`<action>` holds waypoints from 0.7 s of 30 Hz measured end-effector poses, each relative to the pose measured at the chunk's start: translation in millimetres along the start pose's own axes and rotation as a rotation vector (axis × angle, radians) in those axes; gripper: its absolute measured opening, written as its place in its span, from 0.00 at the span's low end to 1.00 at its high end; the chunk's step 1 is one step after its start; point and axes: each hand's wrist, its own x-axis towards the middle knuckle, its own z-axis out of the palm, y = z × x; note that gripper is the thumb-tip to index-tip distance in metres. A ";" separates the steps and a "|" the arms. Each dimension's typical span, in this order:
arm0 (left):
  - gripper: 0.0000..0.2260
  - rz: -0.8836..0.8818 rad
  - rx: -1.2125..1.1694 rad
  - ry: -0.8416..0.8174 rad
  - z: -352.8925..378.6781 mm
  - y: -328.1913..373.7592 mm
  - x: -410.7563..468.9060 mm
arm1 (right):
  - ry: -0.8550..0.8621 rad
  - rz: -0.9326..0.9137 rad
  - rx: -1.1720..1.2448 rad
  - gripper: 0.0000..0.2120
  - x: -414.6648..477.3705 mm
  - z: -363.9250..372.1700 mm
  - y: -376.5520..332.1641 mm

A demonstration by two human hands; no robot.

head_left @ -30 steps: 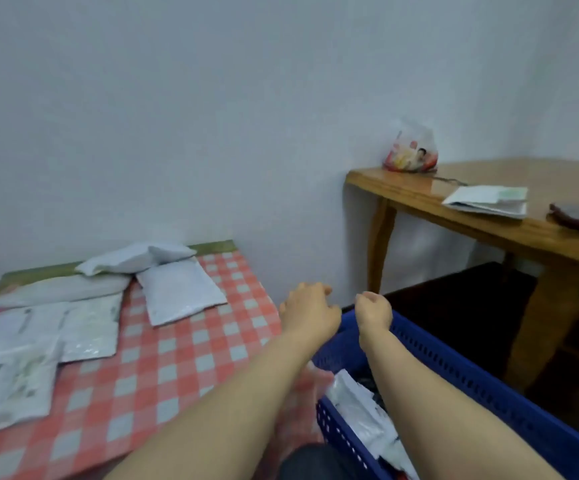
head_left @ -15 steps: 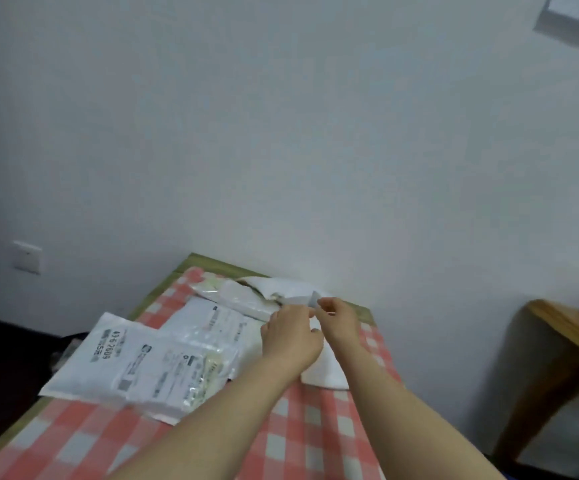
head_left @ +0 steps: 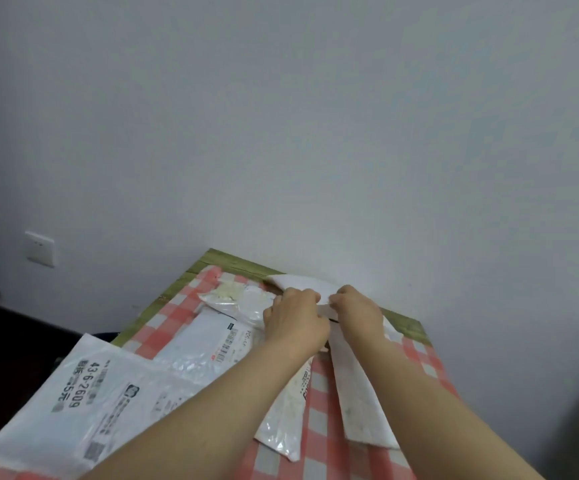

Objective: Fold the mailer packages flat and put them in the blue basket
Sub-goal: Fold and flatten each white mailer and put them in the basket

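- Both hands, left [head_left: 295,318] and right [head_left: 357,311], pinched a white mailer [head_left: 302,284] at the counter's [head_left: 232,263] far edge.
- Looked light, floppy, kinda slick; best grabbed by its edges.

Head-worn camera looks forward and down, close over the checked table [head_left: 416,368], facing the wall [head_left: 316,133].

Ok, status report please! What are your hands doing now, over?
Left hand and right hand both gripping the plain white mailer package at the table's far edge. Blue basket out of view. Other printed mailers lie alongside, nothing blocking.
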 end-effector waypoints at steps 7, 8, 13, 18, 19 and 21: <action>0.18 -0.002 -0.007 0.008 -9.9 12.7 -31.2 | 0.201 0.124 0.178 0.13 -28.8 -69.4 10.6; 0.19 0.006 -0.012 0.008 -12.6 16.9 -38.8 | 0.225 0.140 0.193 0.12 -35.3 -82.0 12.3; 0.21 0.027 -0.067 0.034 -26.7 35.9 -81.4 | 0.223 0.141 0.188 0.12 -79.3 -140.0 20.9; 0.25 -0.047 -0.230 0.052 -31.5 41.7 -123.4 | 0.211 0.130 0.248 0.12 -125.9 -187.9 31.1; 0.25 -0.071 -0.297 0.058 -33.4 42.5 -130.2 | 0.190 0.141 0.290 0.15 -132.3 -196.1 33.2; 0.26 -0.144 -0.470 0.056 -36.2 44.8 -146.7 | 0.153 0.183 0.467 0.18 -146.4 -209.7 36.0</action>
